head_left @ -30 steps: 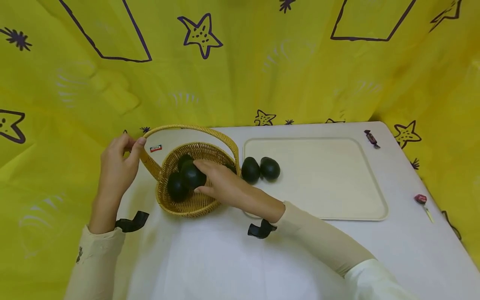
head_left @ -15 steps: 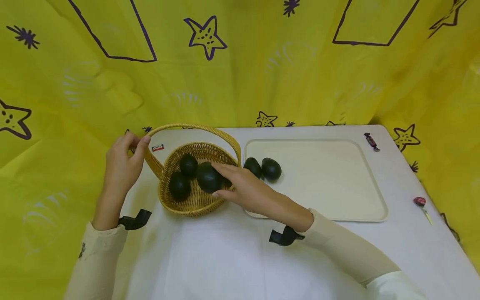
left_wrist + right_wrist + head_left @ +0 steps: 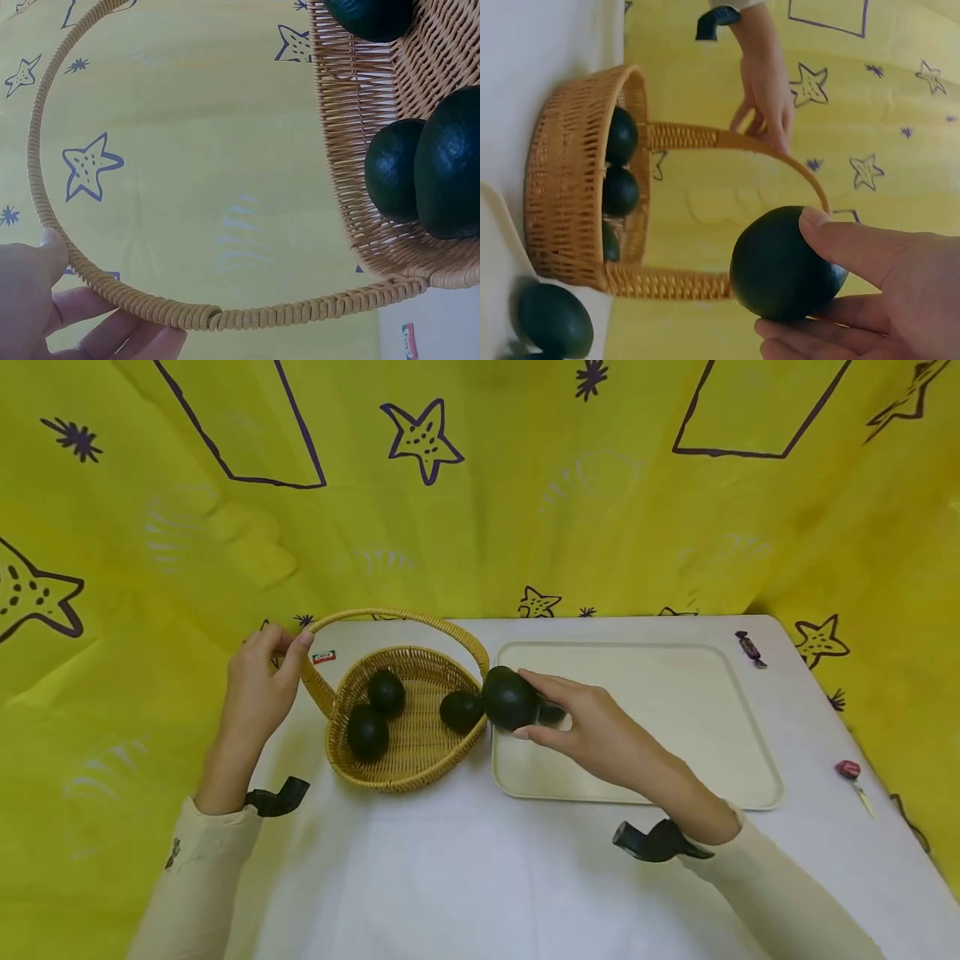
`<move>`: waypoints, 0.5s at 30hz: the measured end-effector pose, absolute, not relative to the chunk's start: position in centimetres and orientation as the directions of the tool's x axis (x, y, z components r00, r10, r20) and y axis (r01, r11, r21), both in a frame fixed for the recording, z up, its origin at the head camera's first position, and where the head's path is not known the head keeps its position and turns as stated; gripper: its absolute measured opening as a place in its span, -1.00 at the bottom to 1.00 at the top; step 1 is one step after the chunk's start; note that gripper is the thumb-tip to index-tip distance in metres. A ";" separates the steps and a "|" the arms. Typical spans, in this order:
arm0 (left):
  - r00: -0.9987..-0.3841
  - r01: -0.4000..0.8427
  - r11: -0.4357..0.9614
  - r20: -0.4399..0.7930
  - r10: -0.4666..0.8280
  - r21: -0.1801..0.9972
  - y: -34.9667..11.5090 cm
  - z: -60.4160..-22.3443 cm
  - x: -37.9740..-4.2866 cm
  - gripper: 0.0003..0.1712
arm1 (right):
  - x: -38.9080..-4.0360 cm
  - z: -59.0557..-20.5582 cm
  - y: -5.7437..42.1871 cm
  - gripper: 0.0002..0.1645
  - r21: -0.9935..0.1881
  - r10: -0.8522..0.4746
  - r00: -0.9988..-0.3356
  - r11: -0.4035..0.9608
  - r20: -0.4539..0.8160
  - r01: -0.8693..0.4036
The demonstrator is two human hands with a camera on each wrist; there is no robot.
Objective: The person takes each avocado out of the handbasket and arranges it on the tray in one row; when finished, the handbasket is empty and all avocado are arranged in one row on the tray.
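Note:
My left hand (image 3: 261,687) grips the side of the tall handle of a wicker basket (image 3: 408,777); in the left wrist view its thumb and fingers (image 3: 112,330) are round the woven handle. Inside the basket lie three dark green avocados, one of them the avocado (image 3: 461,712) at the right wall. With thumb and fingers my right hand (image 3: 607,731) holds another avocado (image 3: 784,262), raised above the cream tray's (image 3: 637,797) left end. Beyond it an avocado (image 3: 552,713) on the tray is partly hidden by the held one; the right wrist view shows two avocados (image 3: 555,319) there.
At the far right of the white table (image 3: 450,877) are a wrapped candy (image 3: 751,649) and a lollipop (image 3: 848,769). A small red and white label (image 3: 324,657) lies behind the basket, left of it. A yellow patterned cloth (image 3: 480,527) hangs behind the table.
My right hand has carried the avocado up and rightward, out of the basket to over the tray's left end. The left hand keeps its grip on the handle.

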State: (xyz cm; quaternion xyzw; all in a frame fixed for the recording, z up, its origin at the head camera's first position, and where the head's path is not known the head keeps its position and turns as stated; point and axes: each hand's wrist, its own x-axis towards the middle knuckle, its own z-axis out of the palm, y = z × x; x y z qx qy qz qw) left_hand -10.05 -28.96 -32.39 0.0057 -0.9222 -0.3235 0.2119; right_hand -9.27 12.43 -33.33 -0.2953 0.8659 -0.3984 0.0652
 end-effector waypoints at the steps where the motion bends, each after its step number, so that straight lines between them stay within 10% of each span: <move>1: -0.911 0.122 0.791 0.383 -0.151 0.600 -29.0 -32.4 -10.0 -0.51 | -9.1 -33.3 13.1 -0.09 -0.730 -0.554 -0.824 0.516 0.115 -0.449; 15: -0.917 0.108 0.794 0.368 -0.152 0.598 -29.1 -32.4 -10.1 -0.49 | -11.0 -34.6 19.8 -0.06 -0.727 -0.389 -0.912 0.587 0.131 -0.356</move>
